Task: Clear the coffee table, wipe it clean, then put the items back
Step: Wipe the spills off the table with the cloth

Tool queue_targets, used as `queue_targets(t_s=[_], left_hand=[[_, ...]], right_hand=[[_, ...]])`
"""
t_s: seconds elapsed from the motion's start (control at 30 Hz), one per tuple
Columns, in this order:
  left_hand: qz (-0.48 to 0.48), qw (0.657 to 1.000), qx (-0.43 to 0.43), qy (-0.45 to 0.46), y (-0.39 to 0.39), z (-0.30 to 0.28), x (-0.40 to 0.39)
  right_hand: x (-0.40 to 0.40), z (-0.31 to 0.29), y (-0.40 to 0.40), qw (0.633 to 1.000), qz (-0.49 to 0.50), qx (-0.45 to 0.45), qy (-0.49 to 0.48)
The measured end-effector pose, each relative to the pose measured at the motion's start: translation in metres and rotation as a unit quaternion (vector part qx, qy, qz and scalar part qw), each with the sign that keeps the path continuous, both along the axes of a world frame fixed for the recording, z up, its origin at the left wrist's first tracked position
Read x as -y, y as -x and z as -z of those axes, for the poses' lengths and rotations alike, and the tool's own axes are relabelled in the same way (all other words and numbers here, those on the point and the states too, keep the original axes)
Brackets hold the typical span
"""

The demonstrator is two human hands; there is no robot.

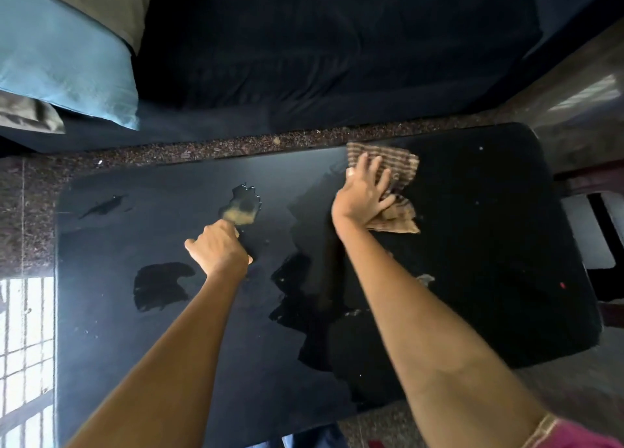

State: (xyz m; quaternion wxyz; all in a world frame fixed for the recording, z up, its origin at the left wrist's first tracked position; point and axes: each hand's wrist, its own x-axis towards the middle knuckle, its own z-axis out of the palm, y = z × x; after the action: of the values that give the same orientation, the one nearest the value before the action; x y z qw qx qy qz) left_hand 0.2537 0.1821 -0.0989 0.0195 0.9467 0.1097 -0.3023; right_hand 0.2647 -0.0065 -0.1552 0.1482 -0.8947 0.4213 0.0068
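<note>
The right hand lies flat on a brown striped cloth, fingers spread and straight, pressing it down onto the coffee table near the far edge, right of the middle. The cloth shows past the fingertips toward the far edge and out to the right of the hand, with a crumpled corner sticking out below the little finger; the palm and wrist cover its left part.

The left hand is at the middle of the tabletop, well apart from the cloth, its fingers curled under so the knuckles face up. Whether it holds anything cannot be told: a small pale bit shows at its lower right edge, too little to name. Just beyond its knuckles sits a puddle of liquid that reflects a tan patch.

The tabletop is black and glossy with rounded corners. Dark wet patches lie left of the left wrist and between the two forearms, and pale specks and a red crumb are scattered on the right half.

Beyond the table runs a strip of speckled floor, then a dark sofa with a blue cushion at its left end.
</note>
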Motion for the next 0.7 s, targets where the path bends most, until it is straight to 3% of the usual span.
queue_targets(t_s=[0.1, 0.17, 0.23, 0.27, 0.3, 0.4, 0.47, 0.5, 0.57, 0.7], left_hand=[[-0.022, 1.000, -0.012, 0.010, -0.001, -0.003, -0.001], [-0.026, 0.999, -0.021, 0.012, -0.006, -0.006, 0.001], [-0.030, 0.999, -0.032, 0.011, -0.009, -0.009, 0.002], [-0.034, 0.999, -0.035, 0.012, -0.011, -0.009, 0.002], [-0.037, 0.998, -0.042, 0.015, -0.012, -0.010, 0.002], [-0.039, 0.998, -0.044, 0.035, -0.015, -0.009, 0.001], [-0.039, 0.997, -0.062, 0.033, -0.019, -0.008, -0.001], [-0.035, 0.997, -0.067, 0.032, -0.020, -0.007, -0.002], [-0.028, 0.996, -0.075, 0.025, -0.024, -0.006, 0.000], [-0.010, 0.997, -0.082, 0.004, -0.024, -0.006, 0.000]], right_hand=[[-0.048, 0.004, 0.011, 0.965, -0.259, 0.036, 0.019], [-0.033, 0.004, 0.014, 0.890, -0.453, 0.039, 0.039], [0.011, 0.004, 0.005, 0.823, -0.563, 0.020, 0.071], [0.031, 0.004, 0.001, 0.823, -0.561, 0.009, 0.089], [0.049, 0.003, -0.003, 0.851, -0.516, 0.001, 0.099], [0.077, 0.003, -0.015, 0.971, -0.235, -0.010, 0.048], [0.061, 0.002, -0.034, 0.996, -0.094, -0.008, 0.001], [0.047, 0.000, -0.043, 0.998, -0.068, -0.009, -0.013], [0.008, -0.001, -0.053, 0.991, -0.135, -0.001, -0.015], [-0.076, 0.003, -0.040, 0.939, -0.342, 0.031, -0.029]])
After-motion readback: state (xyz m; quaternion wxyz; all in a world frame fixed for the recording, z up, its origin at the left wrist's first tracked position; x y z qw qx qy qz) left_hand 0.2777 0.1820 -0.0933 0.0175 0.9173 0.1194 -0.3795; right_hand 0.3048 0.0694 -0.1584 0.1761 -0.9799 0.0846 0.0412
